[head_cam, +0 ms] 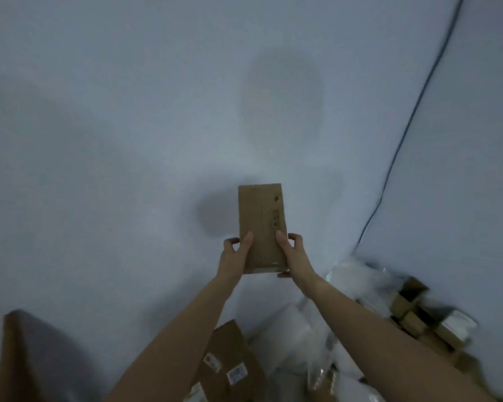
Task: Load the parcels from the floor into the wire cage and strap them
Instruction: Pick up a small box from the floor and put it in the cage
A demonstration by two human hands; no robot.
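The left hand [235, 256] gripped the near left edge of the cardboard parcel [260, 219], its thumb flat on the top face and its fingers curled round the side. The parcel stood out beyond both hands, raised before a pale wall [128, 134]. It looked stiff, flat-sided and light, and probably safest taken by its long edges. The right hand [294, 254] gripped the opposite edge likewise. Below and right of that hand the other parcels [413, 317] lay heaped. No wire cage showed.
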